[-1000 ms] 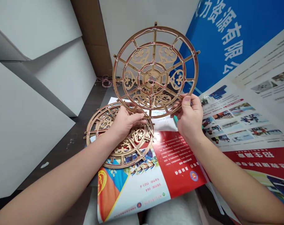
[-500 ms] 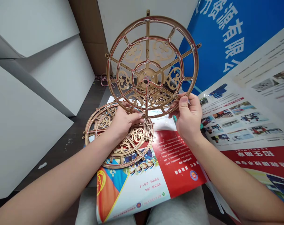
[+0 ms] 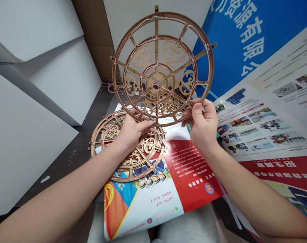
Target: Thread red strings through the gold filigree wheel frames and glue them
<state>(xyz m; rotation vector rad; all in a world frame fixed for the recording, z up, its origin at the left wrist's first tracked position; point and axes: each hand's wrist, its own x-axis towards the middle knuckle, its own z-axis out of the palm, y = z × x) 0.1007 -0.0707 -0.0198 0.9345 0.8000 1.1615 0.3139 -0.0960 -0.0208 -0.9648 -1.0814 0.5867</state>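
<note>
A round gold openwork frame (image 3: 157, 27), with rings, spokes, scroll ornaments and thin red and white wires along its channels, is held up and tilted before me. My left hand (image 3: 137, 130) grips its lower rim, thumb in front. My right hand (image 3: 202, 123) pinches the rim at the lower right, fingers partly hidden behind it. Below and to the left, a second gold openwork frame (image 3: 133, 177) lies flat, partly covered by my left hand and forearm. It rests on a printed poster sheet (image 3: 194, 172), whose front edge reaches over my lap.
White boxes (image 3: 54, 77) stand on the left along the dark tabletop (image 3: 80, 148). A tangle of thin wire (image 3: 109, 86) lies at the back. On the right are a blue panel (image 3: 226, 44) and a printed poster (image 3: 264, 125). A white scrap (image 3: 45, 179) lies at left.
The held frame has shifted slightly up and left in view, with its tilt nearly the same. Both hands keep their grip on the rim.
</note>
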